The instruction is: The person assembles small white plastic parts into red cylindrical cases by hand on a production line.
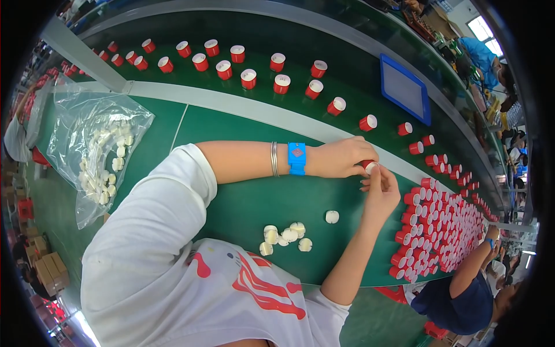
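Both my hands meet over the green table at a small red cup-shaped part (370, 167) with a white end. My left hand (346, 157), its wrist in a blue band (296, 158) and silver bangles, closes round the red side from the left. The fingers of my right hand (383, 194) pinch at the white end from below. Whether a separate white piece is between them cannot be seen. Nearest to my right hand lies one loose round white piece (332, 217). Several more white pieces (289, 235) lie in a loose group in front of me.
A clear plastic bag (95, 124) of white pieces lies left. Many red cup-shaped parts (439, 231) crowd the table at right. Rows of similar parts (248, 78) stand on the moving-line surface beyond the pale rail (260, 114), near a blue tray (404, 87). A co-worker (462, 295) sits right.
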`<action>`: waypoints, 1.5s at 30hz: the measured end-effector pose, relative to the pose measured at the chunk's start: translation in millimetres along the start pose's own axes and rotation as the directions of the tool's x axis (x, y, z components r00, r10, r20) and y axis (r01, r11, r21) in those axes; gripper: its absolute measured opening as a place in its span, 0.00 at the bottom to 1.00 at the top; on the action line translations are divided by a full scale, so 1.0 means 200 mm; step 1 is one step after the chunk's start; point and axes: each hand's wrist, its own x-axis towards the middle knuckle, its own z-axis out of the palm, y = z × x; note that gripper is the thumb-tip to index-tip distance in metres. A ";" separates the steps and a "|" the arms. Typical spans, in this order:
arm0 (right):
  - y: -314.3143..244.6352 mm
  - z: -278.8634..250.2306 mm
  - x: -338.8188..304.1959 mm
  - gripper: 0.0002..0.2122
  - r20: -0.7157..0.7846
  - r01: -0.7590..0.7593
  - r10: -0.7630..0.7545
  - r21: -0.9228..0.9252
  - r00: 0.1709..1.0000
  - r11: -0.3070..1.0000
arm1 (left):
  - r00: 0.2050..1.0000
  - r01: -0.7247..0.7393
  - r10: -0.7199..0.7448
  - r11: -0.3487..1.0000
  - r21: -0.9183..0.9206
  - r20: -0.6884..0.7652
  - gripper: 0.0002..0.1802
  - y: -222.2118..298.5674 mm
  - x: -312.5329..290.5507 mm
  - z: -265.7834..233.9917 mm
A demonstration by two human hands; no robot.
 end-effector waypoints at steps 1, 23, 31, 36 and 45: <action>-0.01 -0.01 0.00 0.10 0.017 -0.009 0.009 0.023 1.000 1.000 | 1.000 -0.016 0.016 1.000 0.004 0.008 0.14 0.00 0.00 0.00; -0.15 -0.09 -0.15 0.17 0.529 0.219 0.433 -0.781 0.730 0.585 | 0.973 0.221 -0.209 0.735 0.641 -0.096 0.12 -0.43 0.30 -0.44; -0.06 -0.08 -0.08 0.09 0.349 0.127 0.077 -0.525 0.934 0.842 | 0.995 0.086 -0.026 0.697 0.712 -0.095 0.26 -0.20 0.52 -0.05; 0.02 -0.06 -0.05 0.10 0.425 0.244 -0.037 -0.443 0.905 0.863 | 0.996 -0.069 0.083 0.574 0.816 0.026 0.27 -0.24 0.68 0.29; -0.05 -0.14 -0.04 0.08 0.408 0.037 0.125 -0.366 0.905 0.930 | 0.957 0.291 -0.287 0.938 -0.191 0.048 0.18 -0.11 0.54 0.18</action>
